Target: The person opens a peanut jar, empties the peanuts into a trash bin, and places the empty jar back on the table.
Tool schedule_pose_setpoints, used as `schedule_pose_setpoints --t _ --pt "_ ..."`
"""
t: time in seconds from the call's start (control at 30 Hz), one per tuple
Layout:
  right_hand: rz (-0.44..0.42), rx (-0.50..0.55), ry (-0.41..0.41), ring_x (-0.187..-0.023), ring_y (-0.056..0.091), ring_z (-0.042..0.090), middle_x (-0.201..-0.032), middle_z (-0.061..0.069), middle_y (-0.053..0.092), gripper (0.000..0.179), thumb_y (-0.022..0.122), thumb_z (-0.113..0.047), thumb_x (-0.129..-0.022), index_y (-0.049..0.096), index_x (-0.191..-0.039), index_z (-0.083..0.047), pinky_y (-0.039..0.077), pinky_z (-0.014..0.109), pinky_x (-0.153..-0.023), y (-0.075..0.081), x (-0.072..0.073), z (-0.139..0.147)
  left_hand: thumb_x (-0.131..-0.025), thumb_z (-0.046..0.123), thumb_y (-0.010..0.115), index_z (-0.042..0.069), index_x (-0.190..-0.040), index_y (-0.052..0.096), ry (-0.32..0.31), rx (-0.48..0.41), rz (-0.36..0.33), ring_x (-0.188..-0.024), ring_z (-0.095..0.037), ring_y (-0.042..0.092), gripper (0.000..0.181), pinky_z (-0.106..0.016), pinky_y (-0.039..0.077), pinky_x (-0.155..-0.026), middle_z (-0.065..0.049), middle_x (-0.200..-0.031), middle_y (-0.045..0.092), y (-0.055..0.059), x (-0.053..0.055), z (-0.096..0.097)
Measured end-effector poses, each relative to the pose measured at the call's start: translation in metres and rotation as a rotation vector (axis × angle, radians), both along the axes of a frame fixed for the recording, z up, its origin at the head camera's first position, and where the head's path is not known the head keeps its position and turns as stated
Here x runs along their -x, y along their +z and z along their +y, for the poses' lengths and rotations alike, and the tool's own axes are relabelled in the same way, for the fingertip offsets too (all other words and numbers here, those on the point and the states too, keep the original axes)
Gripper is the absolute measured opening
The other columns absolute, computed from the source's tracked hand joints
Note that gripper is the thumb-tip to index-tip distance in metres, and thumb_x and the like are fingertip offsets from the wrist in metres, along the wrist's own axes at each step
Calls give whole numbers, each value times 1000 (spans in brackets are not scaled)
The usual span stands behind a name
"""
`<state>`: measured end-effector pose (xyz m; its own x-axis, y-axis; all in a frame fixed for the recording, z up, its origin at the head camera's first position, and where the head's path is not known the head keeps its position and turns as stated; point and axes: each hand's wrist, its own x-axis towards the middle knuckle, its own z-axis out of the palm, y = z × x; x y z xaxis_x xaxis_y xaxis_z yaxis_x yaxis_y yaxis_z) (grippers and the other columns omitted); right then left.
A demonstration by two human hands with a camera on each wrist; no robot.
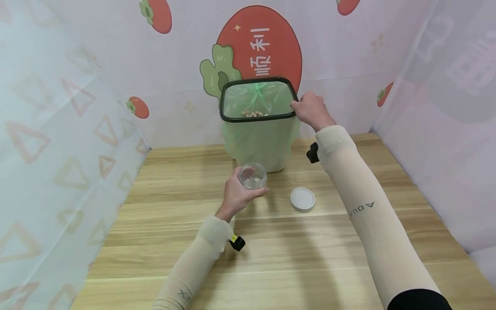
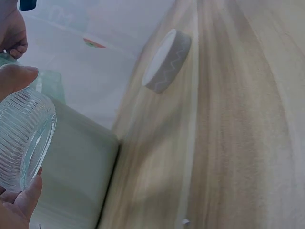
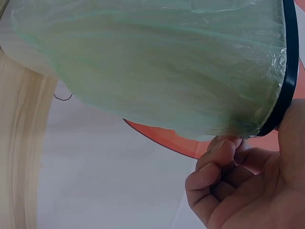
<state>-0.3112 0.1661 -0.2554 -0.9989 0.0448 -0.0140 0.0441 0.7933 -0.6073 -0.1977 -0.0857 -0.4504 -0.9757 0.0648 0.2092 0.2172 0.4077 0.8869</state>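
Note:
My left hand (image 1: pixel 237 193) holds a small clear jar (image 1: pixel 253 176) by its sides, in front of the bin. In the left wrist view the ribbed wall of the jar (image 2: pixel 26 129) shows between thumb and fingers; I make out no contents in it. My right hand (image 1: pixel 311 110) grips the right side of the black rim (image 1: pixel 258 118) of a pale waste bin (image 1: pixel 263 150) lined with a thin green bag (image 3: pixel 157 67). Curled fingers (image 3: pixel 205 174) sit beside the rim and bag in the right wrist view. Several small beige pieces (image 1: pixel 254 114) lie inside the bag.
A round white lid (image 1: pixel 302 199) lies on the wooden table (image 1: pixel 174 215), right of the jar and in front of the bin. Printed cloth walls (image 1: pixel 186 116) close in the table at the back and on both sides.

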Motion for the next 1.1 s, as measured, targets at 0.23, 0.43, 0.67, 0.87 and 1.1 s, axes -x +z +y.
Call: schedule_pose_setpoints --t 0.23,0.43,0.67,0.87,1.1 --pt "4 6 -1 -56 30 15 -58 -5 28 41 44 -30 -105 39 -69 -11 32 33 -58 -1 0 0 -64 38 102 11 -133 61 -14 25 -23 -118 -30 68 85 -50 54 -101 -11 -131 72 -14 -1 3" --pt "4 6 -3 -57 30 15 -59 -5 28 40 44 -30 -105 38 -70 -12 32 33 -58 -2 1 0 -64 38 102 8 -135 60 -18 30 -46 -118 -29 67 87 -48 53 -102 -11 -134 72 -26 -1 7" --pt "3 6 -4 -57 30 15 -59 -5 28 40 44 -31 -105 38 -70 -12 32 32 -58 -2 1 0 -64 38 102 10 -135 59 -35 64 -101 -118 -28 67 87 -46 53 -102 -8 -133 71 -31 -3 11" --pt "-2 20 1 -57 30 15 -59 -5 28 41 43 -32 -106 39 -70 -12 33 32 -58 -4 1 0 -61 36 103 6 -130 61 -72 95 -127 -114 -28 67 86 -44 54 -101 -11 -128 73 -38 -1 15" --pt "-2 21 5 -57 30 14 -60 -5 28 41 42 -33 -106 38 -71 -13 33 32 -58 -3 1 1 -64 37 102 6 -129 59 -88 141 -141 -116 -30 67 85 -46 54 -102 -12 -127 72 -40 0 21"
